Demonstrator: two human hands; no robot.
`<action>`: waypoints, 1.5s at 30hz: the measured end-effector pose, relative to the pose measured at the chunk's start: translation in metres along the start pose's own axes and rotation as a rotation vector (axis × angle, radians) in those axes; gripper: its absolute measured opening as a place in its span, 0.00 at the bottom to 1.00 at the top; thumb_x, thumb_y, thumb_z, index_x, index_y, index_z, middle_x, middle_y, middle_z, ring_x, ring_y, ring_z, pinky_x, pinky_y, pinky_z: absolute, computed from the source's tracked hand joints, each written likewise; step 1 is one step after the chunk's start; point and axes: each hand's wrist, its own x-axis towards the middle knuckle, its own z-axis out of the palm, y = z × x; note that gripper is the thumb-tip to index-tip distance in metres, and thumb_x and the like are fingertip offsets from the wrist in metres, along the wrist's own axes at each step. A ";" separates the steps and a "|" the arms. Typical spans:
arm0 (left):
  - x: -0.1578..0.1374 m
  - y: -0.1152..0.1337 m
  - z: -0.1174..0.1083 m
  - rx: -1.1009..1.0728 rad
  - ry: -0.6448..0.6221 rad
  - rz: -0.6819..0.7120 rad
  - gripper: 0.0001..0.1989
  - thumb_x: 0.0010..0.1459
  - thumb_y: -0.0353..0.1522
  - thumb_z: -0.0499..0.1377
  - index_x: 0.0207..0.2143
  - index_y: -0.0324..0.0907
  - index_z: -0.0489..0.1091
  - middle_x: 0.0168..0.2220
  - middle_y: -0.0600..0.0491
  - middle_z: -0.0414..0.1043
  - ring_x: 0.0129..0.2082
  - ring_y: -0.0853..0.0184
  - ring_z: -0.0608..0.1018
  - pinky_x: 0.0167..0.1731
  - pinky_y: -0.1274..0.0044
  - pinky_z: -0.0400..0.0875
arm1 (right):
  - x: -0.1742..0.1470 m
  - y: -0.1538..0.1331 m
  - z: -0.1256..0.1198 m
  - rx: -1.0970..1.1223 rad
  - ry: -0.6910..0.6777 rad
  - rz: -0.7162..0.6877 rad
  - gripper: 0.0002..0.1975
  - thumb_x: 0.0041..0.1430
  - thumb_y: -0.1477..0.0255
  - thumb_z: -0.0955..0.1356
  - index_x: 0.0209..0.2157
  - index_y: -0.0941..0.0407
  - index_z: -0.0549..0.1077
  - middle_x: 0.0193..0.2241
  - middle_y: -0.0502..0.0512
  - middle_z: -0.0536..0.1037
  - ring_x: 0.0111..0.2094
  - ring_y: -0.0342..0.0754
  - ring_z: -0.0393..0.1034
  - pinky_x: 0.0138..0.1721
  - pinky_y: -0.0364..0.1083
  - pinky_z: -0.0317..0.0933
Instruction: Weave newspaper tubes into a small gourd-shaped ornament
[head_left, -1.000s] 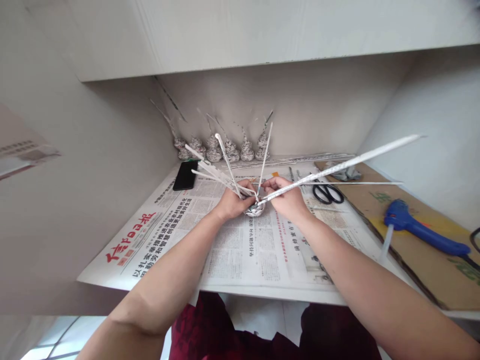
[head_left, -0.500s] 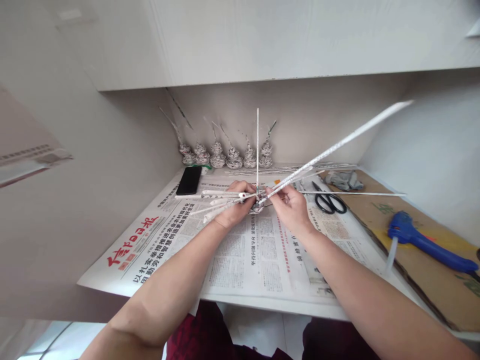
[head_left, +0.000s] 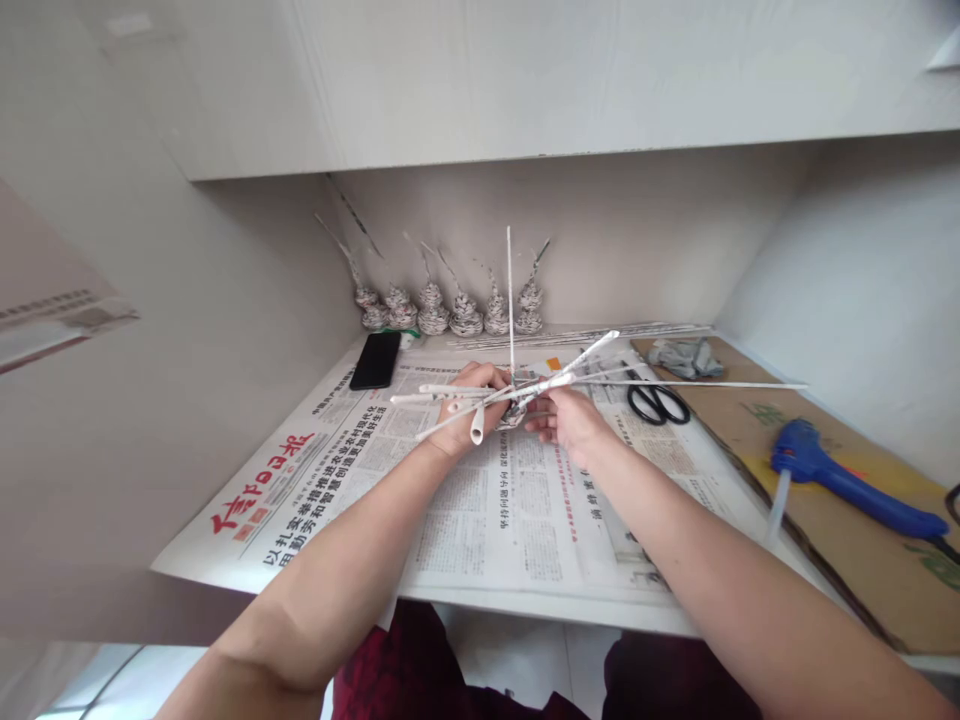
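Observation:
Just above the newspaper is a small woven piece [head_left: 512, 415] of rolled newspaper tubes. Its tubes stick out to several sides, and one upright tube [head_left: 511, 300] rises from it. On its left side, my left hand [head_left: 472, 400] is closed around the piece, and several tube ends [head_left: 478, 425] lie across that hand. My right hand [head_left: 576, 422] is at the right side, its fingers curled beneath the tubes. Its thumb and forefinger seem to pinch a paper tube [head_left: 559, 381], though the fingertips are partly hidden.
Several gourd-shaped woven pieces [head_left: 465, 318] line the back wall. A black phone [head_left: 376, 360] lies left on the newspaper [head_left: 465, 520]. To the right are black scissors [head_left: 658, 402], crumpled paper [head_left: 684, 357], and a blue glue gun [head_left: 855, 490] on cardboard [head_left: 750, 420]. Loose tubes [head_left: 585, 337] lie behind.
The long tube that slanted far up to the right no longer reaches there. Tube ends over my left hand have shifted. My right hand has turned, its lower fingers now showing.

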 end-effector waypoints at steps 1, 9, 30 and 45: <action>0.000 -0.001 0.001 -0.007 -0.006 0.004 0.08 0.52 0.27 0.60 0.23 0.43 0.65 0.31 0.55 0.76 0.34 0.69 0.75 0.40 0.76 0.68 | 0.001 0.000 -0.001 0.030 -0.003 -0.014 0.06 0.56 0.69 0.66 0.29 0.57 0.72 0.21 0.51 0.76 0.16 0.41 0.67 0.13 0.38 0.53; 0.000 -0.011 0.006 -0.015 -0.056 -0.036 0.05 0.51 0.25 0.59 0.24 0.41 0.66 0.29 0.53 0.74 0.32 0.68 0.75 0.37 0.76 0.69 | 0.004 0.006 -0.001 0.030 0.018 -0.243 0.10 0.39 0.70 0.75 0.26 0.58 0.74 0.21 0.50 0.75 0.20 0.39 0.64 0.17 0.38 0.53; 0.000 -0.021 0.007 -0.134 -0.220 -0.233 0.08 0.48 0.24 0.56 0.29 0.38 0.76 0.28 0.53 0.78 0.31 0.67 0.78 0.35 0.78 0.71 | 0.009 0.016 -0.006 -0.301 -0.019 -0.632 0.09 0.47 0.66 0.72 0.29 0.56 0.76 0.28 0.52 0.78 0.30 0.47 0.71 0.36 0.46 0.65; -0.001 -0.023 0.012 -0.232 -0.170 -0.268 0.08 0.46 0.23 0.57 0.29 0.38 0.74 0.28 0.53 0.76 0.29 0.69 0.76 0.35 0.78 0.71 | 0.025 0.020 -0.016 -0.144 0.005 -0.184 0.19 0.37 0.61 0.77 0.29 0.58 0.75 0.17 0.50 0.75 0.16 0.41 0.64 0.13 0.40 0.52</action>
